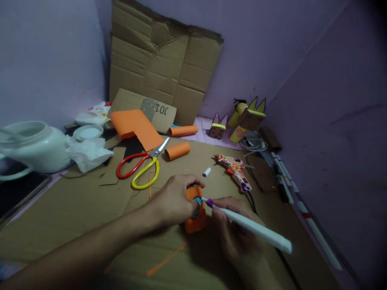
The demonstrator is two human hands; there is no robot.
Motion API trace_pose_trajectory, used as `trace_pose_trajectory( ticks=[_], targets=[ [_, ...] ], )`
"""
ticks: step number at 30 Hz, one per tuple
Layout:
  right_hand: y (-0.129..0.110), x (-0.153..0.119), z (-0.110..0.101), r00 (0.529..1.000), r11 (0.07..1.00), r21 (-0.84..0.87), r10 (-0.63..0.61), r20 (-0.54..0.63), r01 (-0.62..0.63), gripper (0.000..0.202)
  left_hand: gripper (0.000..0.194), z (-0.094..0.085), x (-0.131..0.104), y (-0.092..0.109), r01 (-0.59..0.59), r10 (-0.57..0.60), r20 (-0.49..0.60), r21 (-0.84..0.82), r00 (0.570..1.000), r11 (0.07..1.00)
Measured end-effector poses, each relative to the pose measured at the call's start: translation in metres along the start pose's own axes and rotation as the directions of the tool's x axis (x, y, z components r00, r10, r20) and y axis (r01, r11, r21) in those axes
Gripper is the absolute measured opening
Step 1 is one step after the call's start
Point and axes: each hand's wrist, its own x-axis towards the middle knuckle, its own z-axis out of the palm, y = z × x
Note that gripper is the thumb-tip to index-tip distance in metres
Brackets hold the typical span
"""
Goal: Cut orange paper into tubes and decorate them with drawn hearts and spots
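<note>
My left hand [177,199] is closed on an orange-wrapped piece [196,225], its thumb pressing on a small teal round piece [197,200] laid on the orange surface. In my right hand [238,229] is a white marker [254,226] with a purple collar, its tip touching the edge of the teal piece. A small white cap [207,172] lies on the cardboard just beyond my hands. Thin orange paper strips [166,259] lie nearer to me.
Scissors [145,171] with red and yellow handles, orange rolls [178,150] and orange paper [139,125] lie beyond my left hand. A patterned glue gun [234,169], markers [305,213] and animal figures [252,117] are to the right. A white teapot [39,147] stands left.
</note>
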Motion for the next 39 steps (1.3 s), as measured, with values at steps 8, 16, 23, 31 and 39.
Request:
trace_pose_trajectory(
  ticks=[8, 16, 23, 31, 39],
  targets=[
    [-0.001, 0.001, 0.003, 1.000, 1.000, -0.018, -0.007, 0.026, 0.008, 0.017, 0.037, 0.002, 0.001, -0.004, -0.023, 0.023, -0.022, -0.018, 0.999, 1.000],
    [0.000, 0.001, 0.002, 1.000, 1.000, -0.014, -0.004, 0.018, 0.004, 0.018, 0.040, -0.001, 0.001, 0.000, -0.005, 0.005, -0.013, 0.005, 1.000, 1.000],
    [0.001, -0.001, 0.001, 1.000, 0.999, -0.028, 0.026, -0.008, -0.027, 0.016, 0.039, -0.002, 0.002, 0.003, -0.006, 0.006, -0.021, -0.001, 1.000, 1.000],
    [0.001, -0.001, -0.001, 1.000, 0.998, -0.060, 0.007, -0.019, -0.008, 0.013, 0.042, -0.004, -0.001, 0.009, 0.065, -0.065, 0.000, 0.009, 0.998, 0.998],
    [0.001, -0.003, -0.002, 1.000, 0.999, -0.040, 0.029, -0.005, -0.029, 0.015, 0.041, -0.005, -0.001, 0.009, 0.051, -0.050, -0.007, 0.021, 0.999, 0.998]
  ],
)
